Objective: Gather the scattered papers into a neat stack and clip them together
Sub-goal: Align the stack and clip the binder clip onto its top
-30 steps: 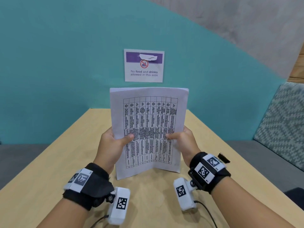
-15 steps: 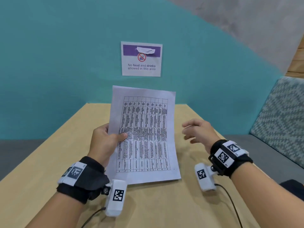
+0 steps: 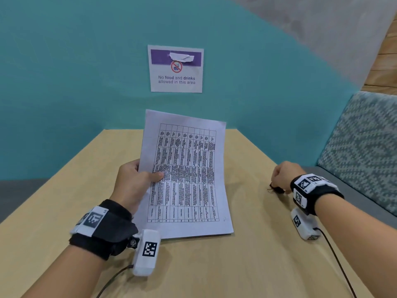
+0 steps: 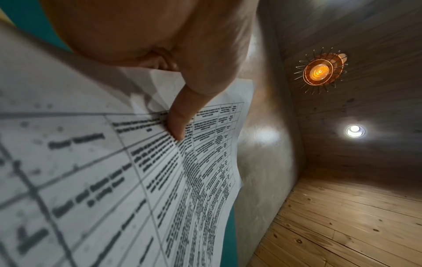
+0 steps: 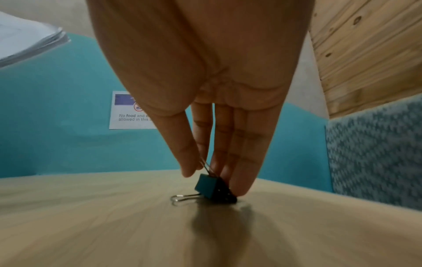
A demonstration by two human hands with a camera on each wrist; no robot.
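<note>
My left hand grips a stack of printed papers by its left edge, thumb on the top sheet, the stack tilted up with its bottom edge on the wooden table. The left wrist view shows the thumb pressing on the printed table of the papers. My right hand is down at the table's right side on a black binder clip. In the right wrist view thumb and fingers pinch the upper wire handle of the binder clip, which rests on the table.
A "No food and drinks" sign hangs on the teal wall behind the table. A patterned cushioned bench runs along the right side. Wrist camera cables trail over the near table area.
My right hand let go of the papers and moved right and down onto the binder clip. The left hand alone now holds the stack, which has tilted back and leans left.
</note>
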